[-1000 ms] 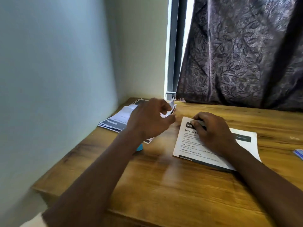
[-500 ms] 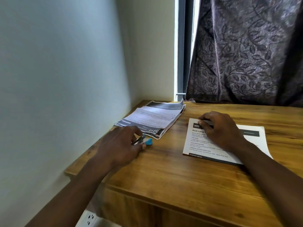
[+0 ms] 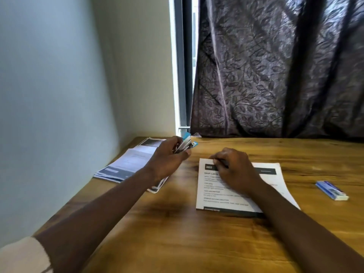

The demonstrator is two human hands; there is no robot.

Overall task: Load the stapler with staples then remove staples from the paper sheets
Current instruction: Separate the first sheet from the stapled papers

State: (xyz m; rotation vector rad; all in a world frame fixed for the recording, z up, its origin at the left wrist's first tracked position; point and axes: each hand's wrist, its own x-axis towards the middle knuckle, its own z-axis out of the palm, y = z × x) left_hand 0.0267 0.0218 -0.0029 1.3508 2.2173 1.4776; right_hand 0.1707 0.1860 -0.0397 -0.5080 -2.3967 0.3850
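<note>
Left hand [image 3: 167,158] pinched the blue-and-silver metal stapler [image 3: 186,143], raised at 11 o'clock from the white printed paper sheets [image 3: 271,184]. Right hand [image 3: 234,170] rested there with fingers bent; its grip could not be told. A blue-and-white staple box [image 3: 331,191] lay at 3 o'clock. The left arm partly hid a loose paper stack [image 3: 130,164] at 9 o'clock.

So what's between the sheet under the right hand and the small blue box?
Only bare table separates the sheet from the blue box, as the head view shows.

In left hand [image 3: 167,161], a blue stapler [image 3: 186,143]
</note>
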